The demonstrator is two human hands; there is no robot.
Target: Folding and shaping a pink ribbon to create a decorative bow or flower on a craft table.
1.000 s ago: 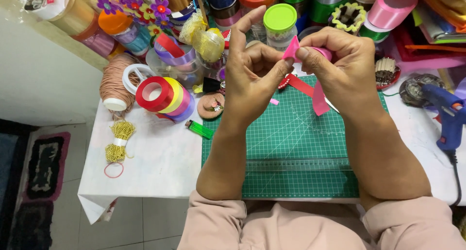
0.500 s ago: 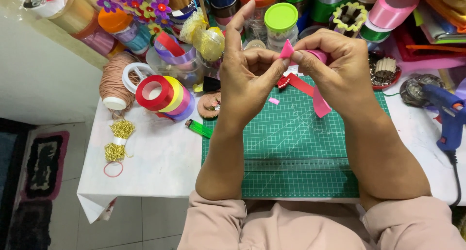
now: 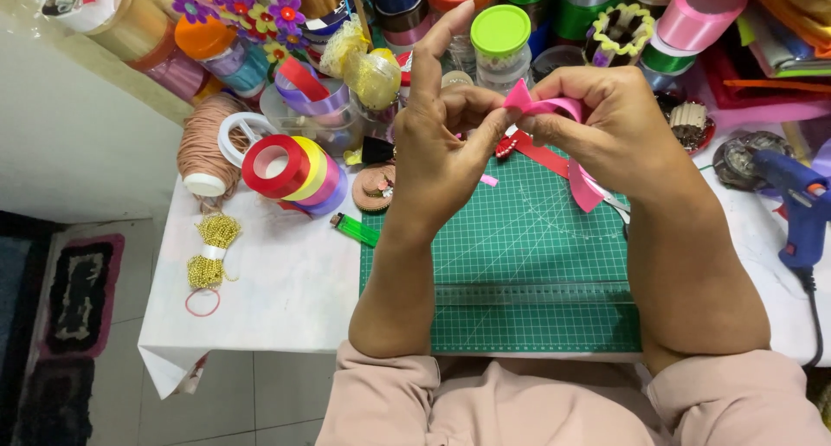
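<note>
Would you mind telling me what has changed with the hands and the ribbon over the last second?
Very little. The left hand and right hand kept their pinch on the folded pink ribbon, shifting only slightly above the green mat. The left index finger stays raised. The ribbon's tail still hangs under the right hand, and the rolls, lighter and glue gun have not moved.

a white-covered table (image 3: 286, 290) carries a green cutting mat (image 3: 519, 273) right below the left hand (image 3: 441, 152) and right hand (image 3: 615, 126). left of the left hand lie a green lighter (image 3: 355, 230), stacked ribbon rolls (image 3: 294, 173), a spool of tan cord (image 3: 206, 152) and gold bead chain (image 3: 210, 251). right of the right hand rests a blue glue gun (image 3: 801, 208).
</note>
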